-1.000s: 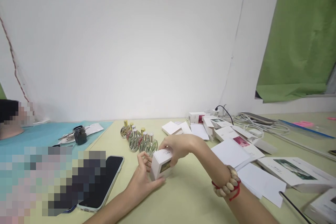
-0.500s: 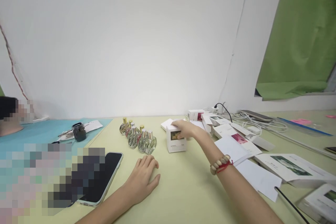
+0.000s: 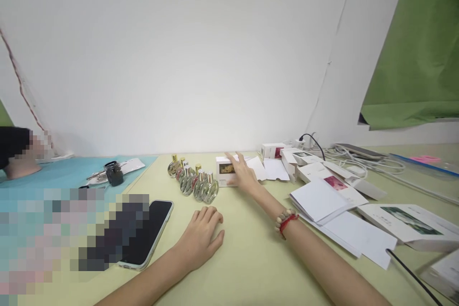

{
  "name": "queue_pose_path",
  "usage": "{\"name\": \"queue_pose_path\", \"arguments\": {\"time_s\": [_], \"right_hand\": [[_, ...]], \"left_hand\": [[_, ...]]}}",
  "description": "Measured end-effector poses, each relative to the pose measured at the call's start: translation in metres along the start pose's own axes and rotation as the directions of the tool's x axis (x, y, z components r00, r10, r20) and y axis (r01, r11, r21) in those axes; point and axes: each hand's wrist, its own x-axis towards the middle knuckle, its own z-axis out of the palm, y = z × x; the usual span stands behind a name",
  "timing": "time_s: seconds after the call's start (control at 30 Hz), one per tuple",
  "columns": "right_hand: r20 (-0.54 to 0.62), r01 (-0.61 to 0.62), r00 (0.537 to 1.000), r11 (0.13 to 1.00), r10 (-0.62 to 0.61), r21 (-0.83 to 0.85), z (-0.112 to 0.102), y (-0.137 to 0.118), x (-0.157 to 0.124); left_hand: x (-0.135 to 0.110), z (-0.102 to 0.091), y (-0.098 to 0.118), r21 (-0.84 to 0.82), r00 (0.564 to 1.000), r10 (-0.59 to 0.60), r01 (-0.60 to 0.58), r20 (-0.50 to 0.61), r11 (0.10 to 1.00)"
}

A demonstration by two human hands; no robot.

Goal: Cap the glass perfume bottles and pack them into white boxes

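Observation:
My right hand, a beaded bracelet at its wrist, is at a small white box with a dark picture on its front. The fingers are spread over the box's right side, not closed round it; whether they still touch it I cannot tell. Just left of the box stand several round glass perfume bottles with gold and silver caps, close together. My left hand lies palm down on the yellowish table, loosely spread and holding nothing.
A phone lies left of my left hand. Unfolded white cartons and white sheets spread across the right side, with cables behind. A dark jar stands on the blue mat. A mannequin-like head is at far left.
The white box has moved back and left, toward the bottles. My right hand has gone with it and its fingers have spread. My left hand stays resting on the table.

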Motion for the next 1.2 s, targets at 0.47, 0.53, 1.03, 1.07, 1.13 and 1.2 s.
{"name": "queue_pose_path", "arguments": {"time_s": [0.47,0.53,1.03,1.07,1.13,1.2], "right_hand": [[-0.08,-0.15,0.979,0.933,0.185,0.326,0.047,-0.018,-0.004],[-0.054,-0.172,0.979,0.936,0.198,0.307,0.051,-0.02,0.003],[-0.001,-0.313,0.947,0.924,0.321,0.219,0.078,-0.024,0.044],[-0.01,-0.296,0.951,0.922,0.308,0.248,0.078,-0.024,0.043],[-0.044,-0.262,0.956,0.909,0.291,0.324,0.079,-0.024,0.038],[-0.082,-0.251,0.949,0.885,0.305,0.392,0.077,-0.024,0.03]], "left_hand": [[0.001,0.013,0.002,0.014,0.996,-0.071,0.072,-0.054,0.997],[0.001,0.014,0.002,0.011,0.996,-0.073,0.074,-0.049,0.997],[0.005,0.017,-0.005,-0.09,0.99,-0.103,0.094,-0.097,0.991],[0.006,0.017,-0.005,-0.096,0.989,-0.103,0.093,-0.102,0.991],[0.009,0.017,-0.006,-0.103,0.988,-0.104,0.092,-0.117,0.99],[0.01,0.016,-0.005,-0.103,0.986,-0.096,0.082,-0.133,0.991]]}}
